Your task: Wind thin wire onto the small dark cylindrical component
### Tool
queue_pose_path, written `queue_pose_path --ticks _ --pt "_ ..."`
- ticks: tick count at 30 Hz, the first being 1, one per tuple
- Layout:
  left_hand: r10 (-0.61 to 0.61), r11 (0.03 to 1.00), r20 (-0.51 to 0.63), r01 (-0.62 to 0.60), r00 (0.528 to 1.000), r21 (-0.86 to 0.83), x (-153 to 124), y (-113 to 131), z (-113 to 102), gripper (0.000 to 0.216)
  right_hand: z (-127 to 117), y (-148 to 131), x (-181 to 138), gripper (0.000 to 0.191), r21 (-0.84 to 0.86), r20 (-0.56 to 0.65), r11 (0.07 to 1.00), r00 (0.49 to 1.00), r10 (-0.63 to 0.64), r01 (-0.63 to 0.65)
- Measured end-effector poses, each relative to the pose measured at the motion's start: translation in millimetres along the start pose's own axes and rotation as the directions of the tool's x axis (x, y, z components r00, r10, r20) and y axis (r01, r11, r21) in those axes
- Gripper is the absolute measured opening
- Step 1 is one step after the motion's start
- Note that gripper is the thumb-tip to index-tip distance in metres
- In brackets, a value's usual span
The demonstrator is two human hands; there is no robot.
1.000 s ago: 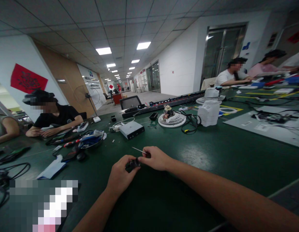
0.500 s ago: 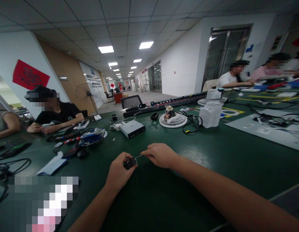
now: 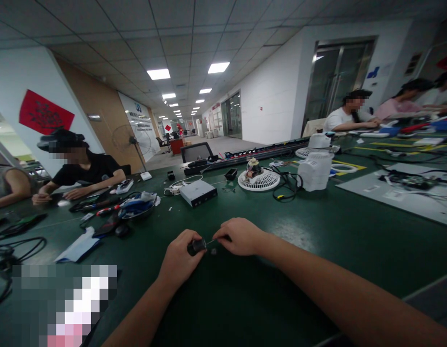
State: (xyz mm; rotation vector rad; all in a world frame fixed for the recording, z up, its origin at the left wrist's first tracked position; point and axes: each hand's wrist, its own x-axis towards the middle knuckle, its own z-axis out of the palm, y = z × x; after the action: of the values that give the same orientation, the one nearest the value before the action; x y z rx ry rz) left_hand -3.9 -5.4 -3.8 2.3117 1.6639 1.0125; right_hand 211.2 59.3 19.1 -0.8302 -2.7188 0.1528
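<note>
My left hand (image 3: 182, 255) is closed round a short dark cylinder (image 3: 197, 246), whose open-looking end faces right. Between the thumb and fingers of my right hand (image 3: 241, 236) is a thin metal rod (image 3: 211, 241), its tip at that end of the cylinder. Whether the tip is inside or only touching I cannot tell. A small blurred grey piece (image 3: 213, 251) shows just below the rod; its kind is unclear, and so is whether it lies on the table or is falling.
Beyond my hands stand a grey box-shaped drive (image 3: 198, 193), a round white fan part (image 3: 258, 180) and a white housing (image 3: 315, 171). Cables and a bowl of blue cloth (image 3: 138, 207) lie left. A grey panel (image 3: 400, 193) is right; people sit at the far edges.
The dark cylinder has turned from facing me to facing right. The rod and my right hand have shifted slightly right and down. A small grey piece now shows beneath them.
</note>
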Motion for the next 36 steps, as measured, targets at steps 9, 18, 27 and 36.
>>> queue_pose_path --ticks 9,18,27,36 --pt "-0.045 0.998 -0.012 0.046 0.999 0.046 1 1 0 0.016 -4 8 3 0.027 0.057 -0.024 0.941 0.942 0.336 -0.334" --pt "-0.216 0.972 -0.055 0.220 0.975 0.083 3 -7 1 0.018 4 -1 1 0.033 0.507 0.342 0.852 0.938 -0.063 -0.128" --pt "-0.244 0.968 -0.015 0.245 0.970 0.051 3 -5 -1 0.018 12 4 8 0.025 0.616 0.138 0.760 0.978 0.157 -0.209" --pt "-0.099 0.987 0.042 0.103 0.994 -0.119 -2 7 1 0.023 29 0 16 0.016 0.751 -0.072 0.650 0.964 0.257 -0.117"
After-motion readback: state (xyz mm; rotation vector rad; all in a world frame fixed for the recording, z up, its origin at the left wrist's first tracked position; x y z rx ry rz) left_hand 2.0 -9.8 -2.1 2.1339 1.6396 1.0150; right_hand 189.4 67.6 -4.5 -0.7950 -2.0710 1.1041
